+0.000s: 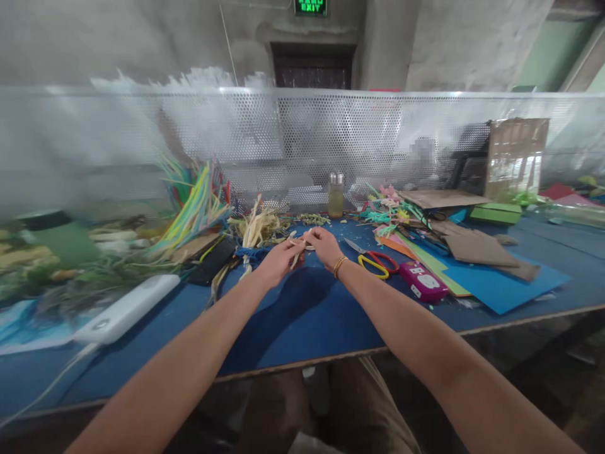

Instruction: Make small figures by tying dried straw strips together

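Over the middle of the blue table (293,334), my two hands meet. My left hand (280,261) is closed, and a pale straw-coloured strip (296,257) sticks out from its fingers. My right hand (324,248), with a gold bracelet at the wrist, pinches the same pale piece from the other side. Its exact shape is mostly hidden by the fingers. Just behind my left hand lies a bundle of dry, husk-like strips (258,228). Scissors (379,263) with red and yellow handles lie to the right of my right hand.
A white power strip (127,309) and a dark flat object (212,260) lie left, near colourful bundled strips (196,205). A glass bottle (335,197) stands behind my hands. Right are a purple box-like object (423,281), blue paper (501,287) and cardboard (477,247). A perforated metal screen (331,139) runs behind.
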The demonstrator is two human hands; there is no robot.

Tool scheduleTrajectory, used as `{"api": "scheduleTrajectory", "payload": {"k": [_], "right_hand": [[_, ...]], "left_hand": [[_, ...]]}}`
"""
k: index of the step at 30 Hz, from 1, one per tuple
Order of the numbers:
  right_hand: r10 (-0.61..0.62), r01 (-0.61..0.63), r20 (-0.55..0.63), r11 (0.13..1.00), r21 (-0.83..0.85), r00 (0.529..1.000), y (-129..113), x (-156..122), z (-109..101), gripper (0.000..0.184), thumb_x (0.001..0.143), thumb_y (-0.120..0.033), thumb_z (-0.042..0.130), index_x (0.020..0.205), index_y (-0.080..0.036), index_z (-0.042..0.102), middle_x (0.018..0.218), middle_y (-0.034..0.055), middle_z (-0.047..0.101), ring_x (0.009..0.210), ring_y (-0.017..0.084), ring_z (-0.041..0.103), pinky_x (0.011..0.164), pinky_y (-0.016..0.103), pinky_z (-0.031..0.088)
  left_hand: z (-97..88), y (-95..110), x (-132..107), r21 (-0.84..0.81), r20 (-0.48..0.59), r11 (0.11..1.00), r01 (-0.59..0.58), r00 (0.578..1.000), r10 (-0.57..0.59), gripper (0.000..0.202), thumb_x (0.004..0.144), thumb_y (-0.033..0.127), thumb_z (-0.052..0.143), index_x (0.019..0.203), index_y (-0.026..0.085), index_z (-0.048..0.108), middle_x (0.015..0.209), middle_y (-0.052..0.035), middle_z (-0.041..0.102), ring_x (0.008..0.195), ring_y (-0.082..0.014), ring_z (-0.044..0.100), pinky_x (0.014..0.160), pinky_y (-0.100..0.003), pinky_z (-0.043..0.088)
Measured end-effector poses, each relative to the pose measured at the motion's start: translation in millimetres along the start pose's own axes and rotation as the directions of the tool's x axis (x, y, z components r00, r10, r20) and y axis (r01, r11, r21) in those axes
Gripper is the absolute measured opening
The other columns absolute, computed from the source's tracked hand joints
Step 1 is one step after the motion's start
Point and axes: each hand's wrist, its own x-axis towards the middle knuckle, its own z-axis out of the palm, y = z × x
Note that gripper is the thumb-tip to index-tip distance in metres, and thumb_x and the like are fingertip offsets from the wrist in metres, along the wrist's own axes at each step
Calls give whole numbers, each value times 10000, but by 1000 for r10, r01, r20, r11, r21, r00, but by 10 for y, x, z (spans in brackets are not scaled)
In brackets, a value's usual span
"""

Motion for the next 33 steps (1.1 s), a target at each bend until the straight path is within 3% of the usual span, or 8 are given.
{"api": "scheduleTrajectory", "payload": {"k": [3,6,14,25,29,33], "right_hand": [[70,-74,27,986,150,997,-58,-3,-55,279,709,-433,643,631,-197,516,668,-15,614,650,125,560,671,264,462],[120,-122,25,978,172,992,-88,-5,-74,296,686,-460,674,657,-193,549,676,-8,626,650,123,565,634,251,452],[92,-97,49,988,116,995,-131,-26,-62,301,694,-473,675,662,-188,584,633,-21,585,608,101,510,599,235,413],[149,-165,133,979,120,980,-175,-64,-45,268,635,-413,739,731,-183,640,692,-23,614,648,102,520,632,242,409],[190,-196,54,968,157,980,-155,-45,-54,282,591,-408,760,672,-177,620,662,-31,603,633,91,504,626,234,395],[232,-217,-41,951,219,972,-113,-34,-48,310,565,-426,776,666,-178,621,662,-30,607,625,87,500,611,230,388]], "left_hand": [[-63,7,35,-119,59,993,15,998,-8,186,690,240,679,856,157,671,726,-23,607,683,-135,547,664,-271,458],[-117,-8,83,-95,103,995,6,995,4,203,657,184,695,856,145,689,719,-29,611,662,-130,547,620,-255,437],[-96,-96,88,38,34,998,-55,998,54,383,613,329,822,946,192,690,824,-21,637,719,-126,573,722,-296,468],[-141,-69,113,108,3,988,-110,994,110,330,656,364,782,912,178,689,695,22,559,623,-89,487,653,-246,421],[-117,-63,113,133,1,979,-153,988,155,290,676,395,761,845,168,699,726,0,594,667,-112,507,673,-255,418],[-77,-57,99,154,-31,976,-152,987,158,315,697,428,733,914,201,720,974,-48,676,909,-191,566,777,-291,417]]}}
